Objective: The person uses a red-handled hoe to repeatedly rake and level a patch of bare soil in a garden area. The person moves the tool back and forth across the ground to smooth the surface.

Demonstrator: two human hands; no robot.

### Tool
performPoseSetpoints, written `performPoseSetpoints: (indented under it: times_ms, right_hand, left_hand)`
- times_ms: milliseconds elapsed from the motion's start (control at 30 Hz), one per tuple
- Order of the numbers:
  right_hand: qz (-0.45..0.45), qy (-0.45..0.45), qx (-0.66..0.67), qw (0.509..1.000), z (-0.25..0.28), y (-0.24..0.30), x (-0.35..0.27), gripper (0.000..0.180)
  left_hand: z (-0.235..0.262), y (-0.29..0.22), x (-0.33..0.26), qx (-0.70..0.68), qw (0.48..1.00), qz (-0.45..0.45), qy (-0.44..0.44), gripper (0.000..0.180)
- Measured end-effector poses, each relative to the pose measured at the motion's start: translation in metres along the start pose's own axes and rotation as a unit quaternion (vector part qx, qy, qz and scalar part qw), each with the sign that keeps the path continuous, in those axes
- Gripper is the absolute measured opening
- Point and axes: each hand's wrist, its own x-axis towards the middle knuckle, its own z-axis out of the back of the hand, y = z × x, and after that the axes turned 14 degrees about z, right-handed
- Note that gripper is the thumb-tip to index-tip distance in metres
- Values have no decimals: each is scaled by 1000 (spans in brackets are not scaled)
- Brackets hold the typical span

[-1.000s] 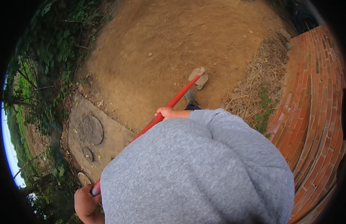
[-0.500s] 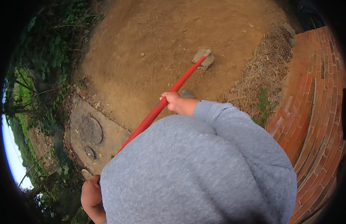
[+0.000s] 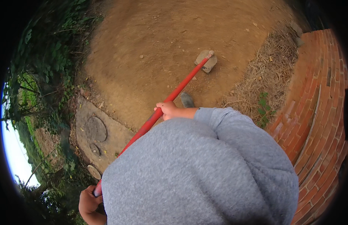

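Observation:
A hoe with a long red handle [image 3: 185, 82] slants across the view, from lower left to upper centre. Its flat, dirt-caked blade [image 3: 208, 66] is at the far end, over the brown soil. My right hand [image 3: 167, 110] is closed round the middle of the handle. At the lower left, my left hand [image 3: 90, 200] grips the handle near its rear end. The grey shirt over my body hides the stretch of handle between the two hands. A dark grey shoe [image 3: 187, 100] shows just beyond my right forearm.
Bare soil [image 3: 144, 75] spreads ahead. Dry straw [image 3: 260, 71] and a small green plant [image 3: 263, 107] lie to the right, beside stacked red bricks [image 3: 320, 112]. On the left are a concrete slab [image 3: 114, 131] with round covers [image 3: 96, 129] and dense bushes [image 3: 50, 63].
My right hand and the handle under it have shifted slightly toward me and left. The handle's rear end now shows at my left hand. More of the shoe has come into sight.

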Motion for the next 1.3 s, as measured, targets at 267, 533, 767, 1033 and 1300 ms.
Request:
performPoseSetpoints:
  times_ms: [267,533,767,1033,1300]
  right_hand:
    - [-45,35,-52,997,12,-28,15,9]
    - [73,354,-457,813,50,-60,57,12]
    - [93,-64,35,993,21,34,17,20]
    - [114,-32,26,993,33,72,51,14]
    - [-40,-15,-18,999,58,-4,37,12]
  left_hand:
    - [12,3,-18,49,998,-17,-31,38]
    - [17,22,-24,64,997,-35,-30,41]
    - [-42,-16,13,-38,998,-48,-9,33]
    - [-39,-71,15,19,993,-106,-39,23]
    - [-14,-27,15,79,990,-96,-60,37]
